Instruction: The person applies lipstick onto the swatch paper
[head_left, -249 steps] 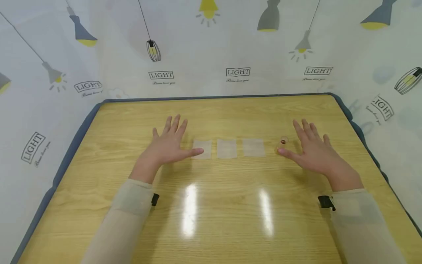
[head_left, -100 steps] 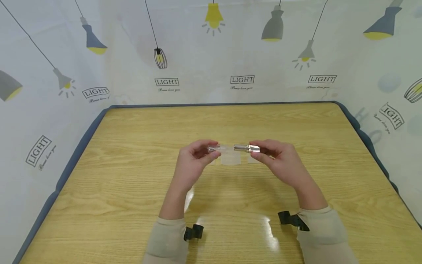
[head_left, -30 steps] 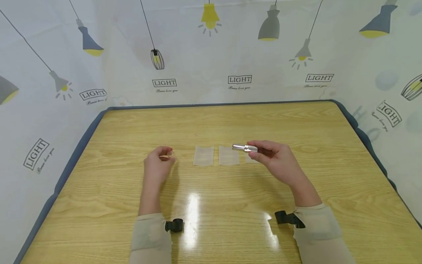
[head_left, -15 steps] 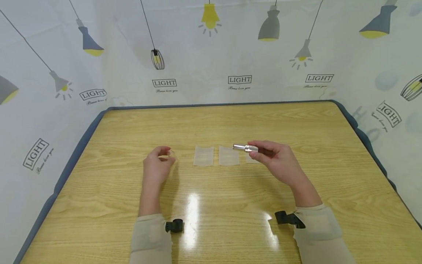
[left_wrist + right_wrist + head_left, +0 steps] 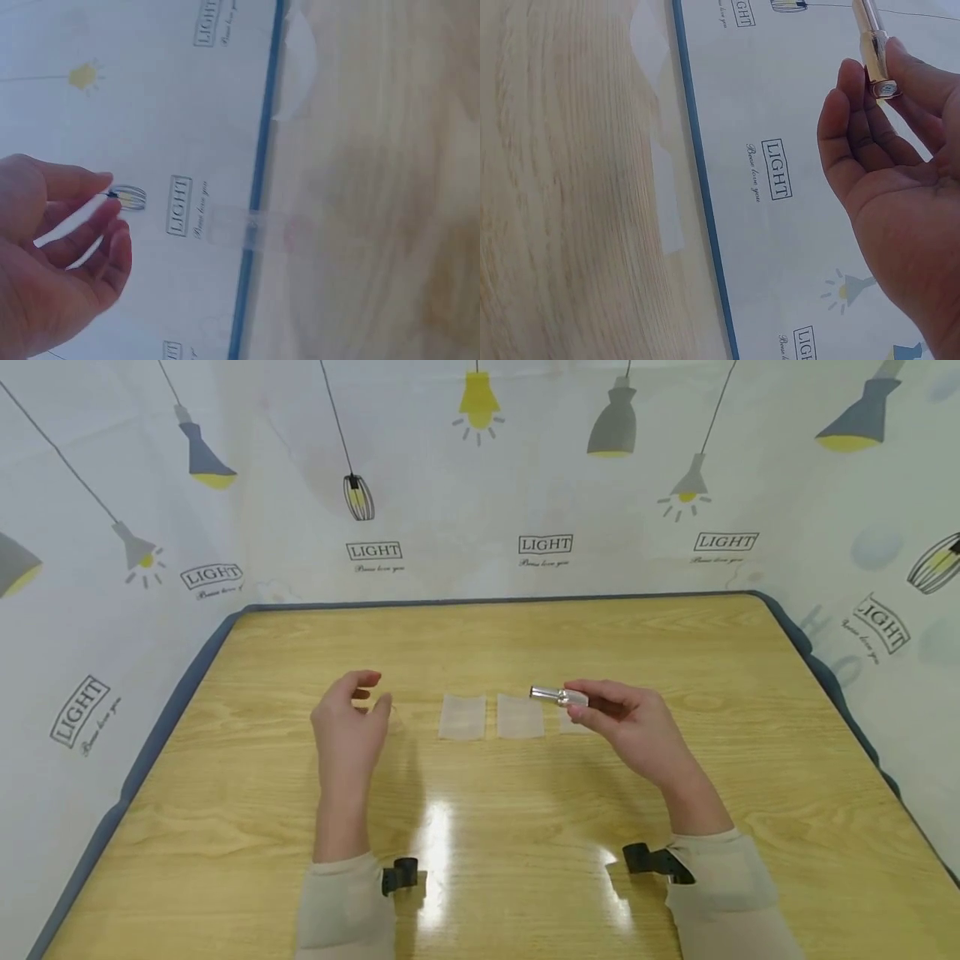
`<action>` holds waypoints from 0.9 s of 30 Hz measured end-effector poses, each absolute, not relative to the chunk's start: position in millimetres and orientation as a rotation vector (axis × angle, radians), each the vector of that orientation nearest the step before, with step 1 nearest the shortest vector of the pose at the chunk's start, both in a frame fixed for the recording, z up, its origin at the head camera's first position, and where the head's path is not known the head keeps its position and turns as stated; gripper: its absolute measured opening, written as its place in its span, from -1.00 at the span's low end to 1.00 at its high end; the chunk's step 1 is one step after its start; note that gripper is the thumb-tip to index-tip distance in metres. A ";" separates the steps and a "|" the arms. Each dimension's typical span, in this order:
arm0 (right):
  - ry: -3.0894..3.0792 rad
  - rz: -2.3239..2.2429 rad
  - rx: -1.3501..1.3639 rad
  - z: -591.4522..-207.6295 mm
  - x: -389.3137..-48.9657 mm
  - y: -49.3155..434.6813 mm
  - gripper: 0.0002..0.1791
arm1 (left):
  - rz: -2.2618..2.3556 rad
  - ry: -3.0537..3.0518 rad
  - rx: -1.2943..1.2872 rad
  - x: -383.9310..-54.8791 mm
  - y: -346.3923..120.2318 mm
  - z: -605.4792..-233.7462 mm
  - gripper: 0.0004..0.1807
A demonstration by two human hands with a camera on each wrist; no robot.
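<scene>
My right hand (image 5: 633,718) pinches a silver lipstick (image 5: 553,695) between thumb and fingers, held above the table with its bare metal tube pointing left. In the right wrist view the lipstick's shiny base shows at the fingertips. My left hand (image 5: 351,727) holds nothing; its fingers are loosely curved, with a gap between thumb and index finger. Just beyond those fingertips, a clear lipstick cap (image 5: 231,227) stands upright on the table in the left wrist view. From the head view the cap is faint and partly hidden behind the left thumb.
Three thin whitish squares lie in a row mid-table: a left square (image 5: 462,717), a middle square (image 5: 521,718) and a right square (image 5: 573,723) partly covered by the right hand. A lamp-patterned cloth (image 5: 450,485) rises behind the dark-edged wooden table (image 5: 480,643).
My hands brought lipstick and cap together, then parted them; the left carried the cap leftward. Since half a second ago, the left fingers have let go and lifted away. The right hand stays put.
</scene>
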State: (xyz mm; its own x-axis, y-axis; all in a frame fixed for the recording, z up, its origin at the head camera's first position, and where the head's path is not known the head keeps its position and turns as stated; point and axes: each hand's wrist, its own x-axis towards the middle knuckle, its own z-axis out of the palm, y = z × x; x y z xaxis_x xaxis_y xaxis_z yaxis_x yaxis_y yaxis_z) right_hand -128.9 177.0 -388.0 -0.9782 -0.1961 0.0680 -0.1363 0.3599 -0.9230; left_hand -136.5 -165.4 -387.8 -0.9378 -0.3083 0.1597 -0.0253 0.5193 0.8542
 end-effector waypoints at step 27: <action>2.391 -1.998 -0.449 -384.8 -117.6 162.1 -0.65 | -2.574 -2.011 -0.122 -121.2 -46.1 -384.6 -0.55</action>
